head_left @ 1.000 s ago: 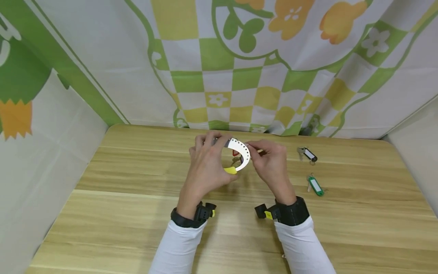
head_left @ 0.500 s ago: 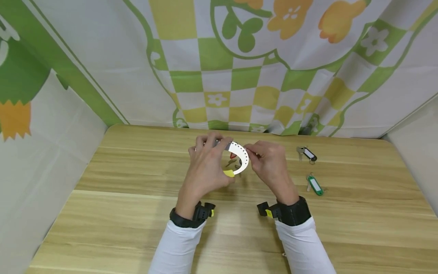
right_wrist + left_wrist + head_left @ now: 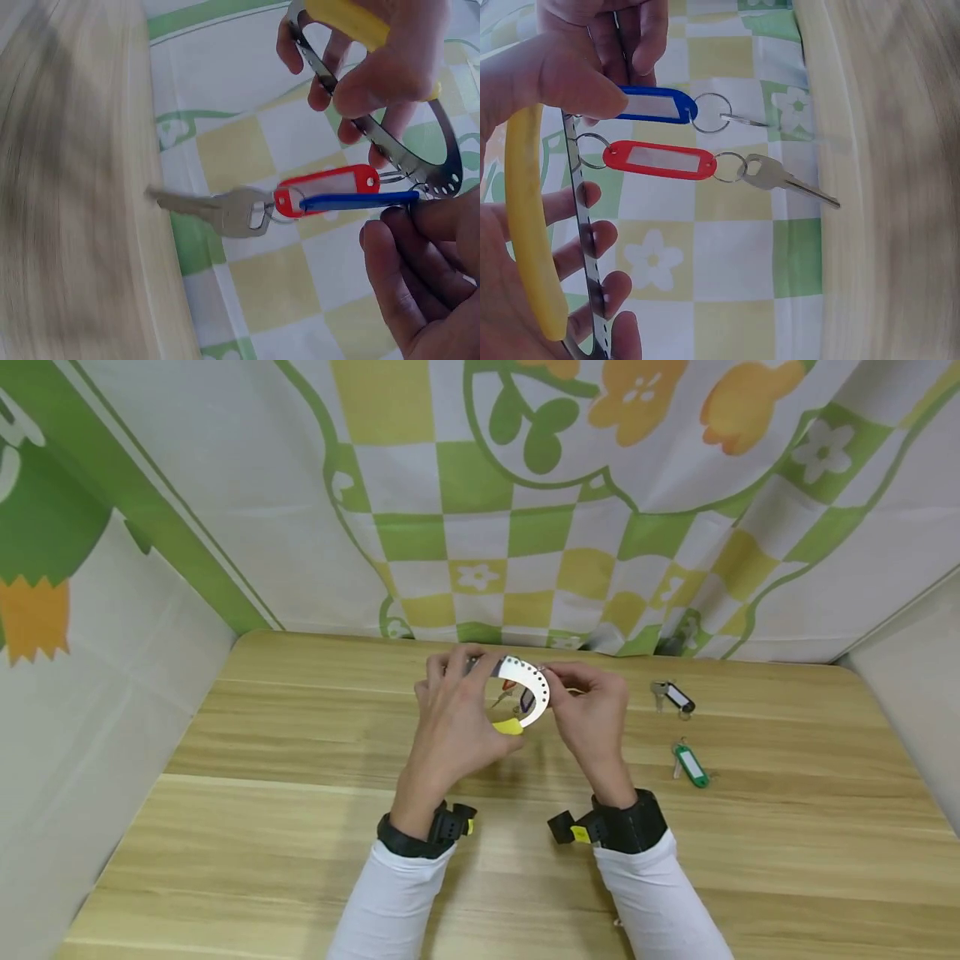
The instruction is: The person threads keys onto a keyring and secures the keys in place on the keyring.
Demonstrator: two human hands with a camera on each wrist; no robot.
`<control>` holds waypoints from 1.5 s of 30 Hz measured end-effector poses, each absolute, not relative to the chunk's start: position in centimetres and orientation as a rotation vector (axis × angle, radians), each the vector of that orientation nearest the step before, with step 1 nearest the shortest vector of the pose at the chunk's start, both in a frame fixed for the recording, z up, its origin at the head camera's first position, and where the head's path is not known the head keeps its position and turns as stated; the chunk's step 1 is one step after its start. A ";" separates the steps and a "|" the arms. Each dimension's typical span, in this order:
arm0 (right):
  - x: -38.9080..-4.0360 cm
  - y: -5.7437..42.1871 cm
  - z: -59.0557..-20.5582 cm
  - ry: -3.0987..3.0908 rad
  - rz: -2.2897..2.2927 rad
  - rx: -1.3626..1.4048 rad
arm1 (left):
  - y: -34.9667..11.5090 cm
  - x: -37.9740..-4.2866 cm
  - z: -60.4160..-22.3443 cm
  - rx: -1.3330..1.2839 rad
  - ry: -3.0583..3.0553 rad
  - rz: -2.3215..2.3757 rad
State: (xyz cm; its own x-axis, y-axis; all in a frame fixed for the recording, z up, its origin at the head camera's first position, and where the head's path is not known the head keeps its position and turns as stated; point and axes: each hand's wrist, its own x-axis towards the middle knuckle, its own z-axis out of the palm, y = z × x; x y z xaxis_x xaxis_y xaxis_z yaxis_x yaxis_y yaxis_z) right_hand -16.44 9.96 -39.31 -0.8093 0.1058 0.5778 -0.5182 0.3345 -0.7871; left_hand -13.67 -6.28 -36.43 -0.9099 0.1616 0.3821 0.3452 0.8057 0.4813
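Observation:
My left hand [image 3: 459,718] holds a U-shaped metal key holder [image 3: 542,687] with a row of small holes and a yellow grip [image 3: 536,225], raised above the table. From the metal band hangs a red key tag [image 3: 660,160] by a split ring, with a silver key [image 3: 769,174] at its other end. Beside it hangs a blue key tag [image 3: 664,106] with a key on its ring, seen edge-on in the right wrist view. My right hand [image 3: 596,718] pinches the ring end of the blue tag against the holder's outer edge; its fingertips partly hide that ring.
To the right on the wooden table [image 3: 262,827] lie a black key tag [image 3: 680,697] with a key and a green key tag [image 3: 691,766] with a key. A patterned curtain [image 3: 472,485] hangs along the table's back edge.
The holder dips slightly and then comes up again, tilting with the left hand. My right hand stays at its edge, its wrist shifted a little left. The hanging tags swing.

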 end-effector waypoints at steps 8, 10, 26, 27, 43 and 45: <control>-16.6 10.9 -38.8 -2.079 1.270 0.594 | -6.5 -13.6 -36.3 -0.448 -2.698 -0.787; -16.6 11.3 -38.7 -2.090 1.232 0.653 | -6.6 -13.5 -36.2 -0.473 -2.709 -0.771; -16.3 12.1 -38.2 -2.223 1.206 0.715 | -7.1 -13.5 -36.0 -0.543 -2.731 -0.799; -16.3 12.0 -38.3 -2.230 1.232 0.664 | -7.0 -13.5 -36.0 -0.523 -2.729 -0.798; -16.1 10.7 -38.4 -2.096 1.271 0.514 | -6.7 -13.5 -36.1 -0.447 -2.728 -0.753; -16.4 11.0 -38.9 -2.125 1.235 0.544 | -6.7 -13.4 -36.1 -0.474 -2.729 -0.755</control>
State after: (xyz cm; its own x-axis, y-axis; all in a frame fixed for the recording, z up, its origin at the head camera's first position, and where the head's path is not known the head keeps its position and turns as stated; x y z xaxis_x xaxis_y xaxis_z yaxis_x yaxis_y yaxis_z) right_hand -16.41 11.02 -38.85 -0.7270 -0.0436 0.6853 -0.6169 0.4796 -0.6240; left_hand -13.44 -6.74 -36.07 -0.9101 0.2382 0.3392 0.3786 0.8107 0.4466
